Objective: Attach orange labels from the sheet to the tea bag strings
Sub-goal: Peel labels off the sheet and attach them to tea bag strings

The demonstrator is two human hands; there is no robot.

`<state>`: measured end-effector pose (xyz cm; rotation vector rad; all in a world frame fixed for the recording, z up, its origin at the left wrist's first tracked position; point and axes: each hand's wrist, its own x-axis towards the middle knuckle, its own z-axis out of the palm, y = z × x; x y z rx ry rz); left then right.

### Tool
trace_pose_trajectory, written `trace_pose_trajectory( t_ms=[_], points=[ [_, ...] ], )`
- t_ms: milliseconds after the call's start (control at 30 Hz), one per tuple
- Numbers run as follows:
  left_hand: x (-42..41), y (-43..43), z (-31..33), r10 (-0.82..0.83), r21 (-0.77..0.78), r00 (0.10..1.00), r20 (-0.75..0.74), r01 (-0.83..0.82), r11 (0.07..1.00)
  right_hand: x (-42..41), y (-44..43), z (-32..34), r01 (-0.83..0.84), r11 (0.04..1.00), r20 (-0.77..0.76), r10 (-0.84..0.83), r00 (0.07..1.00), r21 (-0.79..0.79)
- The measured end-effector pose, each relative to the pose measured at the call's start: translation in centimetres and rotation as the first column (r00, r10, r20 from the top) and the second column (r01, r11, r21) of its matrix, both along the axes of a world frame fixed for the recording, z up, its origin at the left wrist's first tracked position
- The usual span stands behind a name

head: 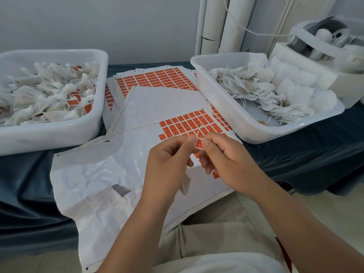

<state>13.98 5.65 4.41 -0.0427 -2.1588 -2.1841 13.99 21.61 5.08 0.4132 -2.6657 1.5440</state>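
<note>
partly hidden: orange label [198, 144] in right hand [226, 160]

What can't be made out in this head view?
Head view, all three:
Print on the orange label: too small, half covered by the right hand.
The tea bag: mostly hidden behind the left hand, which pinches its string.
The left tray: cut off by the frame edge.

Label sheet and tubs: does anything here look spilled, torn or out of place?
Two things. The near label sheet is crumpled, with a ragged tear in its lower part. In the right tub, a few brown grains lie loose on its floor near the front corner, perhaps spilled tea.
</note>
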Motion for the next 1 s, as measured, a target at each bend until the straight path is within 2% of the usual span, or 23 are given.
trace_pose_trajectory(
  t_ms=[267, 400, 533, 667, 767, 833, 900, 1000],
  points=[
    [-0.1, -0.2, -0.3, -0.003, -0.027, 1.0, -0.023, 0.002, 1.0, 0.1, -0.2, -0.5, 0.004, 0.999, 0.016, -0.003, 1.0, -0.044],
    [-0.4, -0.6, -0.4, -0.046, 0.018, 0.997, 0.069, 0.045, 0.999, 0.0, -0.3, -0.5, -0.017, 1.0, -0.016, 0.017, 1.0, -0.023],
    [-0.5, -0.4, -0.4, -0.144, 0.092, 0.979, 0.144, 0.132, 0.987, 0.1, -0.5, -0.7, -0.01, 0.993, 0.012, 0.012, 1.0, -0.116],
    [-0.9, -0.8, -0.4, -0.15, 0.02, 0.984, 0.1, 0.149, 0.989, -0.1, -0.1, -0.7, -0.008, 0.993, 0.037, 0.012, 0.999, -0.119],
    [-1.0, -1.2, -0.6, -0.098, 0.011, 0.99, 0.098, 0.098, 0.995, -0.1, 0.0, -0.5, -0.052, 0.994, 0.034, 0.056, 0.998, -0.097],
    [-1.1, -1.2, -0.6, -0.08, 0.088, 0.982, 0.17, 0.066, 0.994, -0.1, 0.2, -0.4, -0.069, 0.996, 0.008, 0.069, 0.998, -0.05],
    [-1.2, -1.3, -0.3, -0.062, 0.176, 0.965, 0.255, 0.017, 0.984, -0.2, 0.5, -0.5, -0.06, 0.994, -0.052, 0.065, 0.997, 0.089],
    [-1.3, -1.4, 0.2, -0.009, 0.113, 0.968, 0.251, -0.02, 0.993, -0.3, 1.1, -0.7, -0.053, 0.941, -0.116, 0.097, 0.989, 0.334]
  ],
)
